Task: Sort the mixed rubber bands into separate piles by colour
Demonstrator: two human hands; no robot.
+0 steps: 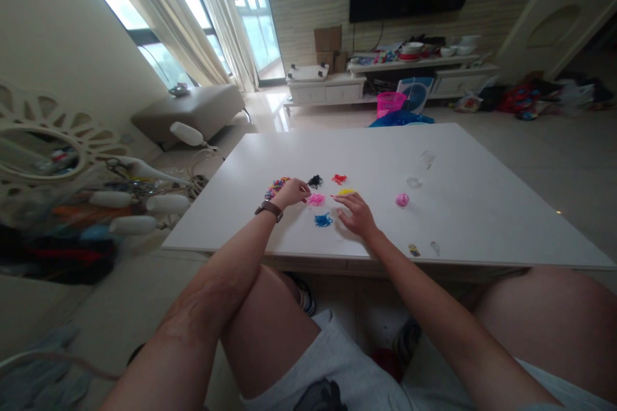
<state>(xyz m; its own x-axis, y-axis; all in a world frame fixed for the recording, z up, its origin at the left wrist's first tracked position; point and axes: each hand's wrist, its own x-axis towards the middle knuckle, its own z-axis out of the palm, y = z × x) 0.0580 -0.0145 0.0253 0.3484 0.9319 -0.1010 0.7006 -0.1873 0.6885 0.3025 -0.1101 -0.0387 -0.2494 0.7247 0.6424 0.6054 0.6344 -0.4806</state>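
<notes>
Several small piles of what look like little rubber bands lie on the white table: a mixed-colour pile (274,189), a black pile (315,181), a red pile (339,178), a pink pile (317,200), a yellow pile (346,192) and a blue pile (323,220). My left hand (293,192), with a watch on its wrist, is between the mixed and pink piles. Its fingers are pinched together; what they hold is too small to name. Beside the yellow pile, my right hand (357,212) has its fingers apart, with a tiny red spot at one fingertip.
A pink roll (402,200), a clear plastic container (427,159) and a clear ring-shaped piece (413,182) are on the right of the table (501,205). Two small flat pieces lie near its front edge. Beyond stand a pink basket (390,103) and a low cabinet (328,91).
</notes>
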